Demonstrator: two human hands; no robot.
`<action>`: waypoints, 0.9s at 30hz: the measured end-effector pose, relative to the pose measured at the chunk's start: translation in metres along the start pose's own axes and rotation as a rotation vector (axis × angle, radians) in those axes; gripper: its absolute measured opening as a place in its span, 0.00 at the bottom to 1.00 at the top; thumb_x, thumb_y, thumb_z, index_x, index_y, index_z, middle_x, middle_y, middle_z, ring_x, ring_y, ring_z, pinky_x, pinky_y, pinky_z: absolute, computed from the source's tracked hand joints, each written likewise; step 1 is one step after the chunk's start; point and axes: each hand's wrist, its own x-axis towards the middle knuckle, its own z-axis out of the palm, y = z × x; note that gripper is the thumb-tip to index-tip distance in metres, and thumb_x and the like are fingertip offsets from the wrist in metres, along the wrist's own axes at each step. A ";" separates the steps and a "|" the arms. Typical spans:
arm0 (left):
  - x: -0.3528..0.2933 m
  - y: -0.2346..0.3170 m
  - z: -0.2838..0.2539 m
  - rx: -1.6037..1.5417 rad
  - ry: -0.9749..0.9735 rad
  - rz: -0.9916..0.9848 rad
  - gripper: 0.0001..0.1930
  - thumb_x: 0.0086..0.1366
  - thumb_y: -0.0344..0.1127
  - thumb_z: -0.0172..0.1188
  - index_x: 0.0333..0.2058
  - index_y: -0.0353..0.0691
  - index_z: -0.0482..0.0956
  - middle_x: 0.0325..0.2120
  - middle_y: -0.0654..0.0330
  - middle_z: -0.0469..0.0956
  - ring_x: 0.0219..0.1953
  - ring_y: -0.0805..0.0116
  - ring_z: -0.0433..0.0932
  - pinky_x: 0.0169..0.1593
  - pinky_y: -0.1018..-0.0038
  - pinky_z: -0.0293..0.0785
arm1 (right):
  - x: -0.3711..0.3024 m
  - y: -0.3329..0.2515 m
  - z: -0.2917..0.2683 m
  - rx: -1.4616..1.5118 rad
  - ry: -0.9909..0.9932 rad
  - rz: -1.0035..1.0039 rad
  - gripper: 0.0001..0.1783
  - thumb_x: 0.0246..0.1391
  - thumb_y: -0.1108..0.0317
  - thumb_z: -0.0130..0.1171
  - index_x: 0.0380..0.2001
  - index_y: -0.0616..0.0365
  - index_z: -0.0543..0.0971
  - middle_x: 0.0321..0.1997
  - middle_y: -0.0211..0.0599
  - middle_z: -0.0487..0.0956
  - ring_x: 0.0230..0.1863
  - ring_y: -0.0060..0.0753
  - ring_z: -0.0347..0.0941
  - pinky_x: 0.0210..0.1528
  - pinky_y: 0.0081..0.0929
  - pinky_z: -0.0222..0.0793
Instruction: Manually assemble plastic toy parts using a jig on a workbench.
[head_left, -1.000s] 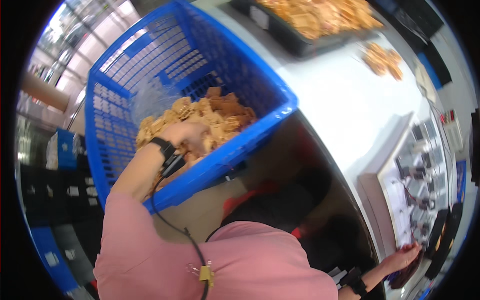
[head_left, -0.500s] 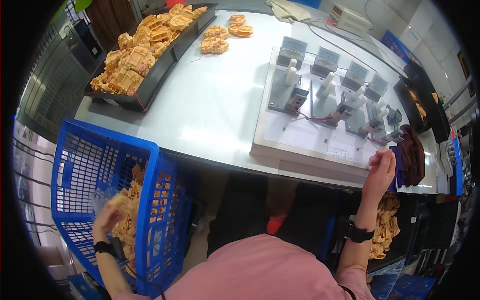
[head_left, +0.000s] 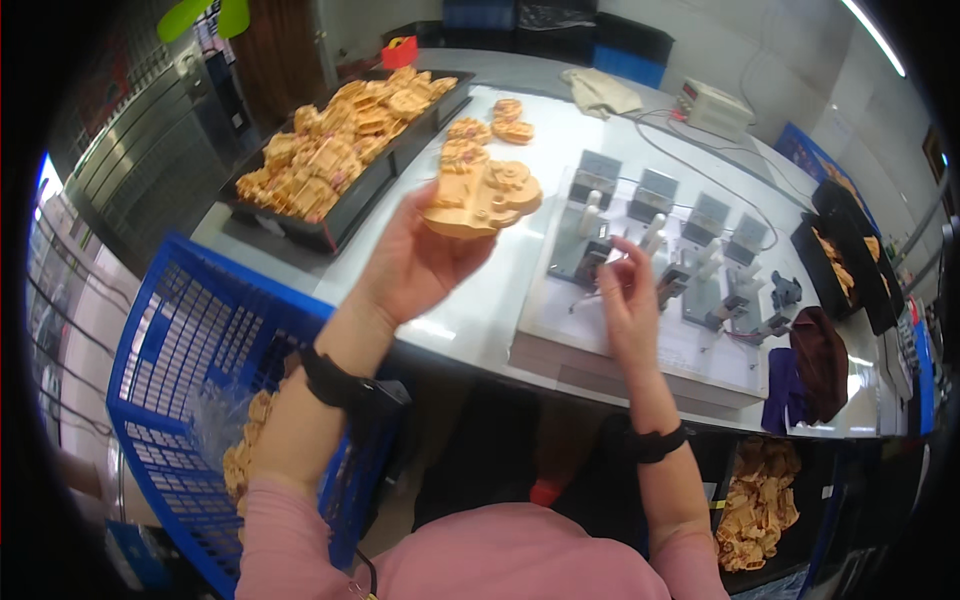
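A tan moulded plastic part (head_left: pixel 482 195) with rounded lobes is held up over the table in my left hand (head_left: pixel 425 262), thumb and fingers gripping its near end. My right hand (head_left: pixel 630 300) reaches over the white test board (head_left: pixel 590 345), its bent fingers apart and nothing seen in them. It is nearest the leftmost station, where a small dark block (head_left: pixel 592 262) with wires sits below a white post (head_left: pixel 590 215) and a panel meter (head_left: pixel 597 170). Whether my fingertips touch that block, I cannot tell. Several like stations with meters and posts run to the right.
A black tray (head_left: pixel 345 220) heaped with tan parts stands at the back left, with several more parts (head_left: pixel 512 130) beside it. The blue crate (head_left: pixel 190 400) at lower left holds more. Dark cloths (head_left: pixel 820 365) lie right of the board; a bench instrument (head_left: pixel 715 108) stands behind it.
My left hand has risen from the blue crate to above the table, bringing a tan plastic part. My right hand has moved left, from the board's right end to its leftmost station.
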 end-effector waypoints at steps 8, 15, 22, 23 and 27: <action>0.025 -0.035 0.009 0.013 -0.032 -0.034 0.31 0.63 0.38 0.53 0.62 0.30 0.57 0.58 0.45 0.66 0.60 0.53 0.68 0.65 0.68 0.66 | -0.003 -0.009 0.006 -0.154 -0.020 -0.162 0.18 0.57 0.73 0.59 0.51 0.55 0.75 0.37 0.34 0.73 0.38 0.27 0.72 0.43 0.25 0.70; 0.022 -0.031 -0.007 -0.071 0.011 -0.088 0.25 0.64 0.36 0.56 0.58 0.41 0.64 0.52 0.56 0.70 0.50 0.63 0.73 0.49 0.71 0.72 | -0.006 -0.017 0.002 -0.111 -0.064 -0.074 0.20 0.56 0.72 0.60 0.53 0.57 0.73 0.40 0.36 0.76 0.42 0.28 0.73 0.47 0.26 0.70; -0.002 -0.027 -0.017 0.063 -0.034 0.024 0.28 0.62 0.33 0.62 0.59 0.45 0.63 0.51 0.61 0.71 0.50 0.70 0.72 0.51 0.72 0.73 | -0.008 -0.019 -0.002 -0.119 -0.121 -0.060 0.22 0.56 0.71 0.60 0.54 0.58 0.72 0.42 0.38 0.77 0.43 0.29 0.74 0.47 0.26 0.69; -0.005 -0.024 -0.024 0.050 -0.007 0.052 0.28 0.62 0.33 0.62 0.59 0.45 0.63 0.51 0.61 0.71 0.50 0.70 0.72 0.51 0.72 0.73 | -0.007 -0.017 0.004 -0.130 -0.115 -0.060 0.22 0.56 0.71 0.60 0.55 0.58 0.72 0.42 0.38 0.77 0.44 0.29 0.74 0.48 0.26 0.69; -0.008 -0.016 -0.027 0.213 -0.075 0.037 0.27 0.61 0.32 0.62 0.58 0.43 0.65 0.51 0.61 0.72 0.53 0.67 0.73 0.59 0.67 0.70 | 0.000 0.010 0.005 -0.074 -0.110 -0.069 0.22 0.60 0.69 0.56 0.57 0.57 0.70 0.46 0.35 0.76 0.46 0.27 0.72 0.50 0.26 0.68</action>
